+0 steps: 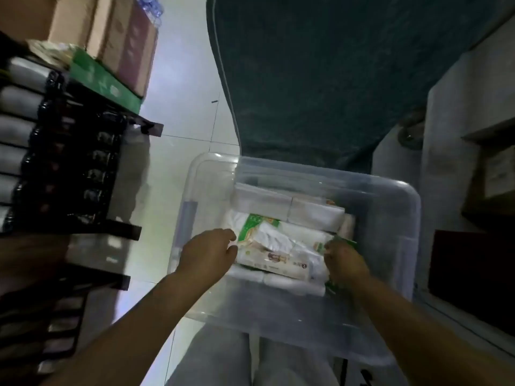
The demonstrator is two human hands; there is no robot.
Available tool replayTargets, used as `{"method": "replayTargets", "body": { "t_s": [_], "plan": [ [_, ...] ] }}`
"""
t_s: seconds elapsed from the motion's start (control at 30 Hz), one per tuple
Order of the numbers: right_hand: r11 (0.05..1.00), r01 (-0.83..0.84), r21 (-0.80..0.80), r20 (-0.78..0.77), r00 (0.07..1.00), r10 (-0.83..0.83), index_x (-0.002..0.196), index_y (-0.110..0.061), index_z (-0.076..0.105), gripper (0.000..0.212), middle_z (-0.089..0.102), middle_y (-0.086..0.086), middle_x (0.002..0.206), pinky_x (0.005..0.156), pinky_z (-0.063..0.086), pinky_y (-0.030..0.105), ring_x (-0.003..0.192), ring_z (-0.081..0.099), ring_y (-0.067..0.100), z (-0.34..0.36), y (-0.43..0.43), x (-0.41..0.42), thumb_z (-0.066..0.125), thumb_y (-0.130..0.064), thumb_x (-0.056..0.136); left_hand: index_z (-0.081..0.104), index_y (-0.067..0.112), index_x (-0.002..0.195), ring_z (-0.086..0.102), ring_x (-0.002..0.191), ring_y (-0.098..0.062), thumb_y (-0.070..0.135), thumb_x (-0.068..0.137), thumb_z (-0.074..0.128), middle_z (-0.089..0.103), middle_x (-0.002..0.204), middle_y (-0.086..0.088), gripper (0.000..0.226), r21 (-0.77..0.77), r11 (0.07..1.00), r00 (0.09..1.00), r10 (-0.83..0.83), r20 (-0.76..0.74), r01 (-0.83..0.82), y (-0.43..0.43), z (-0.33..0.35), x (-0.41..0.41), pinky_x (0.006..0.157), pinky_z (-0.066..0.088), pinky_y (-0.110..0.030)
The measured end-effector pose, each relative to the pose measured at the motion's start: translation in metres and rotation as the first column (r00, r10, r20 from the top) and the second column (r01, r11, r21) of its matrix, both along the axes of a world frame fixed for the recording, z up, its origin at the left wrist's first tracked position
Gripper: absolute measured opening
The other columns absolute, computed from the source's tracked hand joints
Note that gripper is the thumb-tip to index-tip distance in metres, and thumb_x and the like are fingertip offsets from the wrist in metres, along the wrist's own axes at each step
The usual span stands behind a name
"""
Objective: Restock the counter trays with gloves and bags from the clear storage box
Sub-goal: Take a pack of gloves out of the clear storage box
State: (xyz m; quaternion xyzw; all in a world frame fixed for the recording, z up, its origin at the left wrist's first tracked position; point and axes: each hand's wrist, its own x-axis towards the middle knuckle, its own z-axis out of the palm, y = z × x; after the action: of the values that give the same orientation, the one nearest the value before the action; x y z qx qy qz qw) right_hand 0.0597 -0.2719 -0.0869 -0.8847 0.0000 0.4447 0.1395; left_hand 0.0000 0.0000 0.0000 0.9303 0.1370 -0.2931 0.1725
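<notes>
Clear storage box [395,210] stands open before the person's legs and holds white packets, their labels too blurred to read. Both hands are inside it, apart. Left hand [207,253] curls at the left end of a green-and-white packet [274,246]; contact cannot be confirmed. Right hand [344,263] pinches a green wrapper edge [347,243]; whether that edge belongs to the same packet is unclear.

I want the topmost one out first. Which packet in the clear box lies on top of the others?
The green-and-white printed packet between the left hand and right hand: it lies askew over plain white packs.
</notes>
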Motion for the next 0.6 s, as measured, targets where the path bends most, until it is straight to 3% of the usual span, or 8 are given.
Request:
{"method": "replayTargets", "body": {
  "t_s": [0.07,0.2,0.3,0.37,0.5,0.6],
  "plan": [
    [0.999,-0.028,-0.023,0.072,0.997,0.03,0.122,-0.001,0.05,0.03,0.051,0.02,0.128,0.096,0.042,0.04,0.115,0.05,0.035,-0.02,0.003,0.011,0.044,-0.007,0.093,0.06,0.024,0.118,0.061,0.101,-0.02,0.033,0.091,0.049,0.066,0.113,0.001,0.03,0.008,1.0,1.0,-0.006,0.01,0.006,-0.003,-0.015,0.001,0.074,0.047,-0.029],
    [0.947,-0.27,-0.174,0.215,0.928,0.304,0.132,-0.009,0.04,0.042,0.044,0.012,0.136,0.106,0.033,0.039,0.121,0.042,0.028,-0.051,0.006,0.016,0.047,-0.013,0.091,0.06,0.023,0.119,0.061,0.099,-0.023,0.031,0.091,0.048,0.067,0.11,-0.001,0.031,0.016,0.996,0.996,-0.09,0.022,0.09,-0.011,-0.036,-0.001,0.076,0.047,-0.032],
    [0.865,-0.374,-0.334,0.191,0.872,0.451,0.129,-0.011,0.04,0.049,0.046,0.011,0.133,0.105,0.033,0.041,0.12,0.041,0.029,-0.056,0.009,0.007,0.058,-0.018,0.084,0.058,0.022,0.121,0.061,0.098,-0.023,0.032,0.092,0.046,0.067,0.11,-0.001,0.032,0.0,0.995,0.995,-0.096,0.011,0.096,-0.013,-0.044,-0.002,0.077,0.048,-0.033],
    [0.839,-0.379,-0.39,0.142,0.876,0.461,0.126,-0.011,0.045,0.044,0.049,0.012,0.131,0.104,0.033,0.041,0.121,0.04,0.032,-0.058,0.01,0.005,0.058,-0.017,0.084,0.058,0.023,0.12,0.061,0.096,-0.022,0.032,0.092,0.046,0.067,0.109,-0.001,0.032,-0.004,0.995,0.995,-0.103,-0.004,0.103,-0.015,-0.045,-0.003,0.076,0.049,-0.033],
    [0.926,-0.231,-0.298,0.141,0.949,0.282,0.12,-0.014,0.058,0.03,0.056,0.011,0.126,0.102,0.035,0.039,0.12,0.041,0.033,-0.047,0.009,0.007,0.047,-0.017,0.093,0.059,0.022,0.12,0.062,0.096,-0.023,0.031,0.092,0.047,0.067,0.11,-0.001,0.032,-0.023,0.994,0.995,-0.103,-0.002,0.103,-0.018,-0.042,-0.004,0.077,0.051,-0.034],
    [0.978,-0.196,-0.066,0.302,0.931,0.206,0.103,-0.01,0.069,0.023,0.064,0.012,0.111,0.081,0.044,0.033,0.102,0.053,0.032,-0.013,0.006,0.006,0.054,-0.02,0.089,0.059,0.023,0.119,0.062,0.097,-0.022,0.03,0.091,0.05,0.067,0.112,-0.001,0.031,-0.043,0.994,0.995,-0.104,0.007,0.104,-0.021,-0.035,0.0,0.077,0.05,-0.032]
  ]
}}
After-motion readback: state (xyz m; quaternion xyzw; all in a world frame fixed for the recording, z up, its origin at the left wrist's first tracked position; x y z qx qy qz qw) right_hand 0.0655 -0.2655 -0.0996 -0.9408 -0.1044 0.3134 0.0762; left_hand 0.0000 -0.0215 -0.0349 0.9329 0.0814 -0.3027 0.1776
